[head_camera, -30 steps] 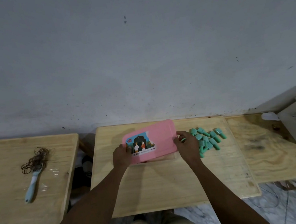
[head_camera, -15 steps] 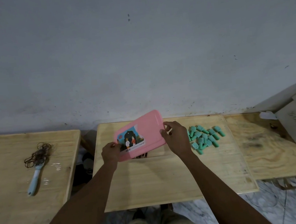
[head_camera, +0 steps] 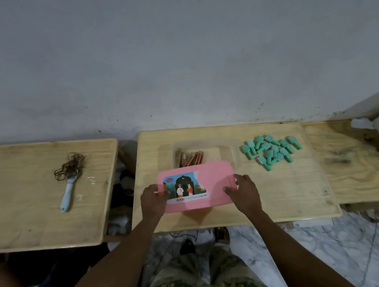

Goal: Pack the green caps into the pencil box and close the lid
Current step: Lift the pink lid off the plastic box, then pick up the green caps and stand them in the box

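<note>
**Pink lid off, clear box open**

Both hands hold the flat, rounded-corner pink plastic lid (head_camera: 196,185) by its ends: left hand (head_camera: 153,199) pinching the stickered end, right hand (head_camera: 243,190) gripping the plain one. Behind it the transparent pencil box (head_camera: 232,149) sits open on the pale plywood table (head_camera: 282,192), with slim reddish sticks inside. The matte green caps (head_camera: 271,150) lie heaped just right of the box.

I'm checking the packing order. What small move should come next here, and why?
Probably set the pink lid down on the table in front of the box. Both the left hand and right hand hold it, the box is open, and the green caps lie loose beside it.
</note>
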